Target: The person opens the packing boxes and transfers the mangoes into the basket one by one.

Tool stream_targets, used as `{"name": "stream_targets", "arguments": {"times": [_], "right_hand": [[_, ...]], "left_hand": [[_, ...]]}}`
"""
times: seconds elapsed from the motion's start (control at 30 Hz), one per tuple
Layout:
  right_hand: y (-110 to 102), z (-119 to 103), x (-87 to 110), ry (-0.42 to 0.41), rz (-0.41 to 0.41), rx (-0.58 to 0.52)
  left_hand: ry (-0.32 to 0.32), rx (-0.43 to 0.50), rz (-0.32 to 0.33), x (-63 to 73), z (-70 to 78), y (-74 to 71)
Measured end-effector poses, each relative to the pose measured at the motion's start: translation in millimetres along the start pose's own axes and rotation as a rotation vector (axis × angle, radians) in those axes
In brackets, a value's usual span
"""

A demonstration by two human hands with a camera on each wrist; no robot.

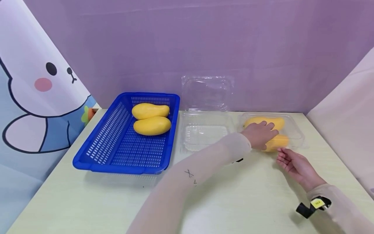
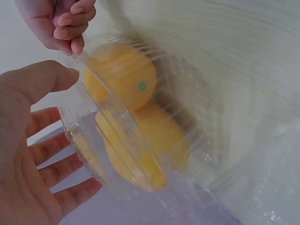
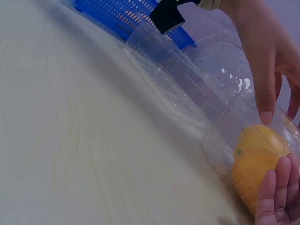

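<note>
A lidded clear plastic box [image 1: 296, 131] at the table's right holds two yellow mangoes, one behind [image 1: 264, 121] and one in front [image 1: 277, 143]. Over its lid lies my left hand [image 1: 257, 135], its fingers spread and fairly straight. The left wrist view shows that thumb and fingers [image 2: 77, 192] along the lid, not wrapped round anything. At the box's front right edge, my right hand [image 1: 299, 169] pinches the rim between thumb and forefinger. Its other fingers are loosely bent in the left wrist view. Through the plastic, a mango [image 2: 126, 77] shows a small green sticker.
A blue slotted basket [image 1: 100, 143] stands on the left with two mangoes, a rear one [image 1: 149, 111] and a nearer one [image 1: 152, 126]. Between basket and lidded box, another clear box [image 1: 205, 113] stands open, its lid upright before the purple backdrop [image 1: 204, 39].
</note>
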State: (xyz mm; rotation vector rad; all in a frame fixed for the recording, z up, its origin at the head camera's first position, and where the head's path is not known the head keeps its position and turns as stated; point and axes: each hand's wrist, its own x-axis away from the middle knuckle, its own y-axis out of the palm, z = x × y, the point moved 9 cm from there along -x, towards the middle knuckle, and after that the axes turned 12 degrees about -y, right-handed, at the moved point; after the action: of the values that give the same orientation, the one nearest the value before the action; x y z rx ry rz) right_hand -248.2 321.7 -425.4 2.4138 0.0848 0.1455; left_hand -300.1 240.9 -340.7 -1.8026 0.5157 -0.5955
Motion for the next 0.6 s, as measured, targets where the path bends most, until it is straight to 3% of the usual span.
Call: {"name": "stream_targets", "arguments": {"times": [0.6], "right_hand": [[1, -1, 0.5, -0.002, 0.016, 0.049]], "left_hand": [[-0.056, 0.028, 0.032, -10.6, 8.9, 0.8]]}}
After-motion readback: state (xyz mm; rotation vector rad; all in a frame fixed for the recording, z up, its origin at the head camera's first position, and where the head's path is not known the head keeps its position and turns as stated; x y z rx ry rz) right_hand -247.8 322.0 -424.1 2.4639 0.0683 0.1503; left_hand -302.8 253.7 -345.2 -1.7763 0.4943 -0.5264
